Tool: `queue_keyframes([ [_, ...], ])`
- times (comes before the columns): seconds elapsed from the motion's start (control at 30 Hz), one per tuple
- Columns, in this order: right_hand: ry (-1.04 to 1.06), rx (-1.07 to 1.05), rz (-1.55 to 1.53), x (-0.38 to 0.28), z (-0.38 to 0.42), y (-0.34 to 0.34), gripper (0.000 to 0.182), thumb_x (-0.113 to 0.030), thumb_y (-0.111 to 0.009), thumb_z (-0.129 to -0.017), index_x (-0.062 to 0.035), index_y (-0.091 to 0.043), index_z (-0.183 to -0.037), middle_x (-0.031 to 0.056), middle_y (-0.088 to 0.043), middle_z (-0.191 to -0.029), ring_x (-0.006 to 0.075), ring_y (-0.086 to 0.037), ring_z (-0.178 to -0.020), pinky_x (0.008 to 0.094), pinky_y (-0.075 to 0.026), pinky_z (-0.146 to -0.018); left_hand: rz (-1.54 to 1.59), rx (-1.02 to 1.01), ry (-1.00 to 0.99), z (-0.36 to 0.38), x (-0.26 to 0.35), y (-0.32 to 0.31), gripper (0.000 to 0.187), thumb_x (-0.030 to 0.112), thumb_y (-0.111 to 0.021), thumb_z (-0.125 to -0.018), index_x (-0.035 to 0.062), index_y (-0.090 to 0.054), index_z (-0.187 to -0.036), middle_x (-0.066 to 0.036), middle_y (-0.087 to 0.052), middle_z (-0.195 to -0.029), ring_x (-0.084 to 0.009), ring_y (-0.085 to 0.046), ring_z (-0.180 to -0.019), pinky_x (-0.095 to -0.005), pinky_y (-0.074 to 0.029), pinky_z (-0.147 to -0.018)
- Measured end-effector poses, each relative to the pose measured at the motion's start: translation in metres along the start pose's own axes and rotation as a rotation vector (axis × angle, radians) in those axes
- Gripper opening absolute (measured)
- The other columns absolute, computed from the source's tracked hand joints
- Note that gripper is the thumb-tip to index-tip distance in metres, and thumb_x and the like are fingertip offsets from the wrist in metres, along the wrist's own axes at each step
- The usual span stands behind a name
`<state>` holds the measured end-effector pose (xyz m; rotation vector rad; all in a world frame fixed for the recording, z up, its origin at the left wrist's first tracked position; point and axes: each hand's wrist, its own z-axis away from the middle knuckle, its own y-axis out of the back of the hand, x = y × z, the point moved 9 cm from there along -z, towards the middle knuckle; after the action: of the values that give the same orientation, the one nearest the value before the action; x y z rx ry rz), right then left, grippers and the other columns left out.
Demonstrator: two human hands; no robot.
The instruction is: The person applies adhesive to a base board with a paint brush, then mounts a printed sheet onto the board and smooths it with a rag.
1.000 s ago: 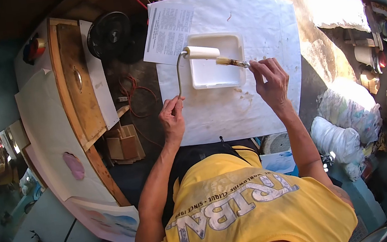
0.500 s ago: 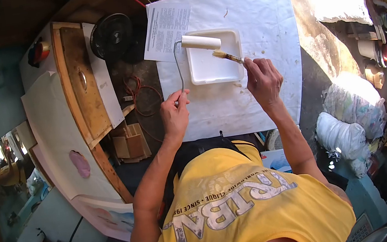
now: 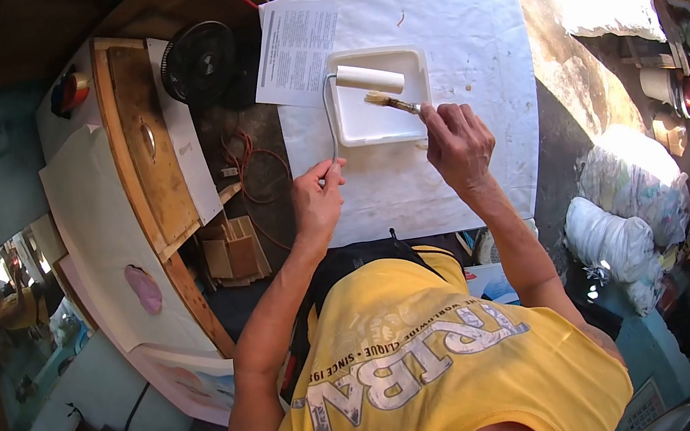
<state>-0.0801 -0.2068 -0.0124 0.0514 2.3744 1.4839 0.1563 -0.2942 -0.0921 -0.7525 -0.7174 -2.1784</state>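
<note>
My left hand point(image 3: 321, 199) is closed around the handle end of a paint roller point(image 3: 370, 79). The roller's bent wire frame runs up from my fingers, and its white sleeve lies across the upper part of a shallow white tray point(image 3: 358, 139). In my right hand point(image 3: 460, 144) is a paintbrush point(image 3: 403, 104), gripped near its ferrule. Its pale bristles point left, just below the roller sleeve and over the tray. The tray rests on a white sheet point(image 3: 480, 108) spread over the table.
A printed sheet of paper point(image 3: 296, 46) lies at the table's far left corner. Left of the table stand a black fan point(image 3: 200, 64) and a wooden cabinet point(image 3: 144, 155), with an orange cord point(image 3: 242, 164) on the floor. Stuffed plastic bags point(image 3: 607, 227) sit to the right.
The roller has shifted slightly right and down, further over the tray. My right hand has moved the brush left, so its bristles now sit under the sleeve.
</note>
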Motion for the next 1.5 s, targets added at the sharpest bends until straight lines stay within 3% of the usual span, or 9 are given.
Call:
queue_keyframes([
  [0.17,0.031,0.035,0.137,0.013,0.000,-0.007,0.038,-0.002,-0.072,-0.075,-0.0108,-0.074,-0.113,0.0022,-0.065,-0.088,0.0185,-0.063,-0.075,0.0331,-0.043,-0.057,0.006,-0.023,-0.011,-0.003,0.000,-0.002,0.030,0.025,-0.062,-0.106,0.0033,-0.074,-0.122,0.002,-0.061,-0.086,-0.0043,-0.051,-0.060,-0.0202,-0.041,-0.045],
  [0.43,-0.123,0.011,0.235,0.030,0.006,0.020,0.031,-0.003,-0.075,-0.081,-0.0109,-0.076,-0.111,0.0004,-0.065,-0.084,0.0171,-0.063,-0.075,0.0334,-0.043,-0.056,0.082,-0.024,0.027,-0.007,0.009,-0.005,0.028,0.024,-0.061,-0.106,0.0039,-0.074,-0.120,0.001,-0.061,-0.087,-0.0047,-0.052,-0.059,-0.0204,-0.041,-0.045],
  [0.53,-0.155,0.011,0.209,0.029,0.007,0.022,0.028,-0.004,-0.076,-0.082,-0.0116,-0.076,-0.109,0.0013,-0.065,-0.084,0.0190,-0.064,-0.075,0.0350,-0.046,-0.057,0.135,-0.003,0.058,-0.014,0.000,0.003,0.027,0.024,-0.061,-0.106,0.0046,-0.074,-0.120,0.001,-0.061,-0.087,-0.0054,-0.052,-0.059,-0.0213,-0.041,-0.044],
  [0.73,-0.351,0.038,-0.147,0.037,0.014,-0.006,0.019,-0.007,-0.078,-0.086,-0.0126,-0.075,-0.104,0.0026,-0.065,-0.084,0.0216,-0.066,-0.077,0.0376,-0.051,-0.062,0.163,0.031,0.137,-0.014,-0.008,0.013,0.027,0.025,-0.062,-0.105,0.0052,-0.074,-0.120,0.002,-0.060,-0.086,-0.0069,-0.053,-0.057,-0.0234,-0.041,-0.043],
  [0.87,-0.112,0.057,-0.055,0.007,0.000,-0.017,0.029,-0.003,-0.076,-0.080,-0.0150,-0.073,-0.107,0.0004,-0.063,-0.084,0.0195,-0.064,-0.076,0.0362,-0.049,-0.061,0.162,0.018,0.146,-0.012,-0.012,0.011,0.027,0.025,-0.062,-0.105,0.0059,-0.074,-0.120,0.002,-0.059,-0.087,-0.0071,-0.053,-0.057,-0.0237,-0.041,-0.043],
  [1.07,-0.184,0.053,0.103,0.036,0.010,-0.022,0.030,-0.002,-0.075,-0.077,-0.0150,-0.074,-0.105,0.0003,-0.063,-0.084,0.0201,-0.064,-0.075,0.0357,-0.050,-0.060,0.187,0.030,0.175,-0.013,-0.016,0.008,0.026,0.024,-0.063,-0.105,0.0052,-0.073,-0.119,0.001,-0.060,-0.087,-0.0074,-0.053,-0.057,-0.0236,-0.041,-0.043],
  [1.33,-0.385,0.023,-0.167,0.068,0.009,-0.029,0.009,-0.014,-0.076,-0.092,-0.0125,-0.073,-0.100,0.0045,-0.067,-0.084,0.0267,-0.068,-0.074,0.0408,-0.052,-0.061,0.205,0.079,0.136,-0.013,-0.017,0.032,0.027,0.024,-0.062,-0.105,0.0039,-0.073,-0.120,0.000,-0.061,-0.086,-0.0076,-0.054,-0.057,-0.0238,-0.042,-0.042],
  [1.47,-0.426,-0.162,-0.097,0.084,0.010,-0.066,0.016,-0.024,-0.067,-0.100,-0.0086,-0.073,-0.098,0.0080,-0.066,-0.077,0.0280,-0.065,-0.066,0.0418,-0.050,-0.063,0.207,0.114,0.136,-0.006,-0.024,0.039,0.027,0.023,-0.062,-0.105,0.0028,-0.072,-0.120,0.000,-0.061,-0.086,-0.0074,-0.054,-0.057,-0.0234,-0.042,-0.042],
  [1.5,-0.544,-0.232,-0.263,0.095,0.011,-0.078,0.020,-0.025,-0.064,-0.102,-0.0075,-0.072,-0.097,0.0084,-0.065,-0.074,0.0267,-0.064,-0.064,0.0414,-0.049,-0.063,0.209,0.108,0.135,-0.004,-0.026,0.038,0.027,0.023,-0.062,-0.106,0.0029,-0.072,-0.120,0.000,-0.061,-0.086,-0.0074,-0.054,-0.057,-0.0234,-0.042,-0.042],
])
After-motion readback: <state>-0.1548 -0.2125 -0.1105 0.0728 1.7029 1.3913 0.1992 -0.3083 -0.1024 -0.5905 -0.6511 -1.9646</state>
